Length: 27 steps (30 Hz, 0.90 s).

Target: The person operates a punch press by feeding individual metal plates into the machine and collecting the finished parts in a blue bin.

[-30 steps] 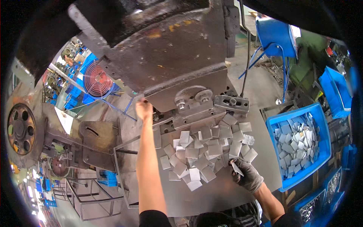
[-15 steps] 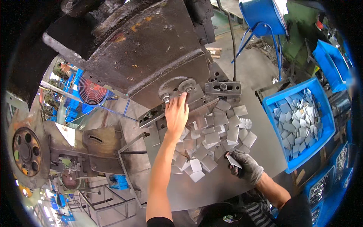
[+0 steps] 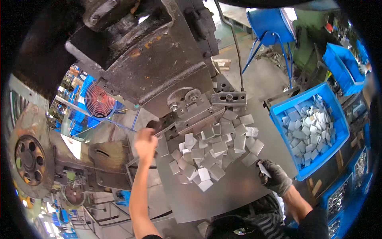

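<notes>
My left hand (image 3: 145, 144) is bare and smeared by motion, left of the press tooling (image 3: 193, 113). Its fingers look curled by a dark rounded object (image 3: 154, 126) whose kind I cannot make out. My right hand (image 3: 277, 179), in a grey work glove, is closed on a small flat metal plate (image 3: 264, 170), held above the table's right side. Some dark thing shows under that plate, too hidden to name. Between my hands a loose heap of grey metal plates (image 3: 219, 146) lies on the metal table (image 3: 223, 199).
A large dark press (image 3: 159, 59) rises ahead, with a bolted clamp (image 3: 229, 98) at its base. Right of the table stands a blue bin (image 3: 345, 131) filled with plates. Farther off are a blue chair (image 3: 268, 26), another blue bin (image 3: 338, 59) and a red-centred fan (image 3: 99, 99).
My left hand has come away from the round parts of the press tooling, moving left and toward me. My right hand keeps its plate and sits slightly farther right.
</notes>
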### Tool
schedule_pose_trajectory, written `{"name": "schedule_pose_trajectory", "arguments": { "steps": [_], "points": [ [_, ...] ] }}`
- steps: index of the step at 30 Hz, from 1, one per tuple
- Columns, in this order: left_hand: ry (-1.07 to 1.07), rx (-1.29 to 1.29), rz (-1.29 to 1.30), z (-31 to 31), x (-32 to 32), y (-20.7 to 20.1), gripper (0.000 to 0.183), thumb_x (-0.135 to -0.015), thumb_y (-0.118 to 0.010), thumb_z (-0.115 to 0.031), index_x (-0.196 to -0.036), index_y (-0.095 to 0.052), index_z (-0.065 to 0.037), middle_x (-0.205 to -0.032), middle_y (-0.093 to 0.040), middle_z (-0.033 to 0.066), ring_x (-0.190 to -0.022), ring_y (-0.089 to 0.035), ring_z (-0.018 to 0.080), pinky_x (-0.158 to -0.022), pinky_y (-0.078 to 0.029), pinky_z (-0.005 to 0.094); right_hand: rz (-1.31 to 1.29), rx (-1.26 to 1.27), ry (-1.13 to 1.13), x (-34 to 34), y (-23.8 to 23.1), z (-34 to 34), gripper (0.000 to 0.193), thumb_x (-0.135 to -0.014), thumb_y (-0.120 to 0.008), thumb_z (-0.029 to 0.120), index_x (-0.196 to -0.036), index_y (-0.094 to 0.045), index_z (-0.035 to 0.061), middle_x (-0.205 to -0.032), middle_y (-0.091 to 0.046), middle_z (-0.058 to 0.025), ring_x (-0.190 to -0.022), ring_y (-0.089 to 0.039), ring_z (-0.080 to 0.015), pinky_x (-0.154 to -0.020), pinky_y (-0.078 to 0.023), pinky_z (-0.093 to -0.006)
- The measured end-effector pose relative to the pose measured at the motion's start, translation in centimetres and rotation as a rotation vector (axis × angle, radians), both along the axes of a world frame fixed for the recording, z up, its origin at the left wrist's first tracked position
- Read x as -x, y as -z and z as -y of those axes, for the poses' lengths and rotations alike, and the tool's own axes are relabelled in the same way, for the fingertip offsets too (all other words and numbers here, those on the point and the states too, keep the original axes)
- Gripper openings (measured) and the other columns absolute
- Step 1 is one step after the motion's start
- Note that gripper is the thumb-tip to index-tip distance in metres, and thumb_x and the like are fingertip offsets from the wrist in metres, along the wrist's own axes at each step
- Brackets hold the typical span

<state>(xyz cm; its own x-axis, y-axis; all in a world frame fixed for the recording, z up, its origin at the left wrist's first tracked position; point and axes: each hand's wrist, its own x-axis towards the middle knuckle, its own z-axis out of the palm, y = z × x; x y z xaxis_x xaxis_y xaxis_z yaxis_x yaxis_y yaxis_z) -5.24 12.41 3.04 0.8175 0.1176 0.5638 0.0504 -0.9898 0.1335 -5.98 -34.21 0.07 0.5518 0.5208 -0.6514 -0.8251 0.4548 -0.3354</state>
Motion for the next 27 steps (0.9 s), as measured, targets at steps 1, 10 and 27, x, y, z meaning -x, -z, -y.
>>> {"name": "schedule_pose_trajectory", "arguments": {
  "steps": [1, 10, 27],
  "points": [
    [-0.19, 0.511, 0.142, 0.5, 0.5, -2.6, 0.019, -0.07, -0.057, -0.001, -0.088, -0.058, -0.001, -0.076, -0.059, 0.007, -0.066, -0.056, 0.0179, -0.062, -0.046, 0.0322, -0.073, 0.055, 0.039, 0.0, -0.5, -0.1, 0.019, -0.091, -0.051, 0.021, -0.1, -0.055, 0.0047, -0.073, -0.056, -0.0061, -0.054, -0.054, -0.0132, -0.043, -0.044, -0.0199],
    [0.243, -0.166, 0.106, 10.7, -9.0, 1.5, 0.037, -0.074, -0.061, -0.008, -0.11, -0.053, -0.005, -0.098, -0.061, 0.0096, -0.082, -0.058, 0.0258, -0.074, -0.048, 0.035, -0.031, -0.105, -0.171, -0.6, -1.8, -5.1, 0.021, -0.088, -0.058, 0.021, -0.104, -0.055, 0.0064, -0.077, -0.056, -0.0035, -0.061, -0.056, -0.0141, -0.045, -0.044, -0.0227],
    [0.1, -0.423, 0.063, -0.5, -5.3, -2.9, 0.01, -0.073, -0.057, -0.001, -0.081, -0.06, -0.006, -0.085, -0.058, 0.0118, -0.073, -0.058, 0.0281, -0.06, -0.048, 0.0371, 0.05, -0.021, -0.066, 0.4, -1.0, -1.4, 0.022, -0.086, -0.059, 0.018, -0.103, -0.052, 0.0063, -0.083, -0.06, -0.0125, -0.055, -0.056, -0.0173, -0.047, -0.046, -0.0236]
  ]
}}
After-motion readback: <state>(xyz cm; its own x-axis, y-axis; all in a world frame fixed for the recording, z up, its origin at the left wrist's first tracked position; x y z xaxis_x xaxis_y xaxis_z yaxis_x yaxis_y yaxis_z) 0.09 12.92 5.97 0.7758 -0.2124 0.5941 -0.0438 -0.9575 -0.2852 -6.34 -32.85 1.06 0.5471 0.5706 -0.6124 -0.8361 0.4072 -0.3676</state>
